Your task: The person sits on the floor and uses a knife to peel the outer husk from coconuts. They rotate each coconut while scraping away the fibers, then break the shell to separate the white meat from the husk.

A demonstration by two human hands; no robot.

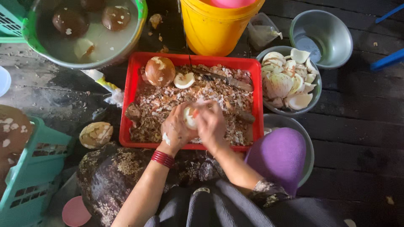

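Note:
Both my hands meet over a red tray (128, 90) full of brown and white shavings. My left hand (176, 131), with red bangles at the wrist, cups a small white peeled piece (190, 117). My right hand (211, 124) presses against the same piece from the right; whether it also holds a tool is hidden. In the tray's far left corner lies a brown round coconut (159, 70), with a white cut piece (184, 80) beside it.
A metal bowl (316, 90) of white peeled pieces sits right of the tray, an empty metal bowl (322, 38) beyond it. A yellow bucket (214, 25) and a green basin (84, 31) of water with coconuts stand at the back. A teal basket (35, 172) is left.

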